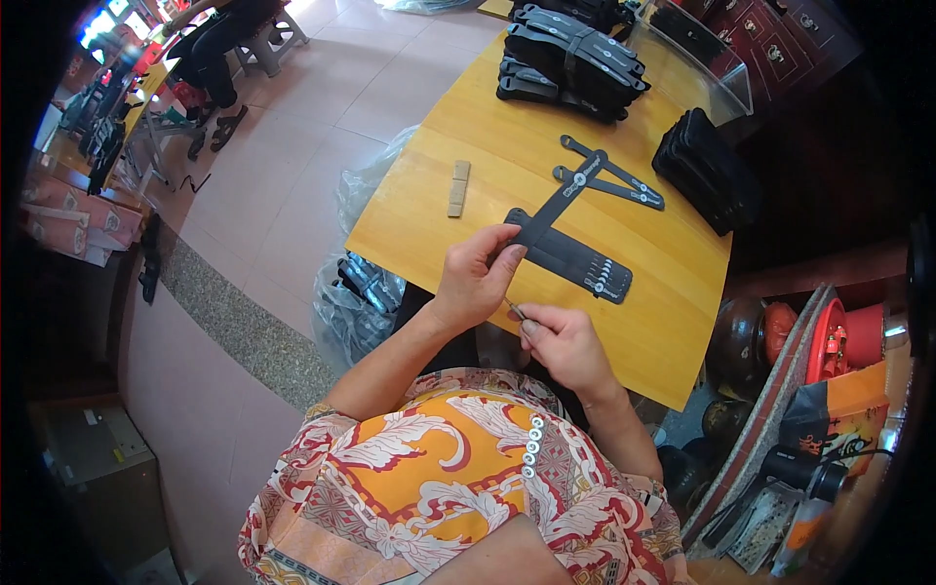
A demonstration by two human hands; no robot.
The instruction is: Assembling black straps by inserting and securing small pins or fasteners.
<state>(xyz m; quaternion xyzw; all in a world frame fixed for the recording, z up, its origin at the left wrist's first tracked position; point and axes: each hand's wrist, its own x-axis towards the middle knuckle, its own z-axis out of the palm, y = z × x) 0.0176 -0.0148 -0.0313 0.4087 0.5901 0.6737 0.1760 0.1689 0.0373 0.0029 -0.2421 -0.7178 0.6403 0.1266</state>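
The left hand [475,278] pinches the near end of a long black strap [556,205] between thumb and fingers, right at the near edge of the yellow wooden table [507,146]. The right hand [565,343] sits just beside it, with its fingers pressed together on a thin little metal tool [514,309], maybe a needle or a pick; it is too small to tell. The sharp tip points up at the left hand, so it could poke a finger if the right hand pushes too hard or slips. The strap runs away from the hand across a flat black pad [575,261] and over other crossed black straps [614,175] lying on the table. If the left hand pulls hard, the strap could drag those pieces out of place or off the edge, since the pad lies near the edge. Farther back are piles of more black straps [570,58] and a stack of black pieces [704,168], well apart from the hands. Two small wooden blocks [457,187] lie to the left. Clear plastic bags [356,292] sit on the floor under the table edge, so a dropped tool could get lost there.
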